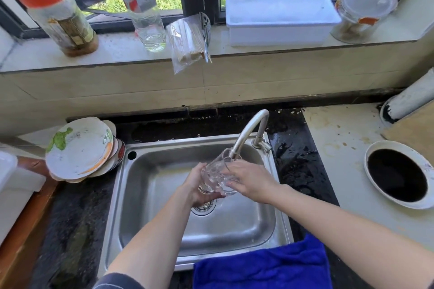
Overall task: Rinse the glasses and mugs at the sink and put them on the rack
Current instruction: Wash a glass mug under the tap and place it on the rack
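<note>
Nearest: blue terry towel (260,267) draped over the front rim of the stainless steel sink (150,237). Both bare forearms reach in over the basin.

Clear cylindrical drinking glass (217,177) is held in the air above the basin, just beyond the round drain strainer (204,206) and not touching the sink floor. The glass is tilted. Its long axis runs from near-left to far-right, with the base low and toward the person, and the mouth up and away.

Left hand (199,186): fingers curled round the base end, clamped on the glass. Right hand (250,180): fingers laid across the right wall of the glass. Cannot tell whether they close on it or merely rest.

Curved metal tap (250,132) rises from the far right corner of the sink, and its spout end sits at the glass's mouth.

Left of the sink: stack of white plates with green and orange print (79,150), tilted on the dark counter.

Farthest, on the windowsill: red-lidded plastic jar (56,16), clear plastic bottle (143,7), white rectangular plastic tub (281,19).
</note>
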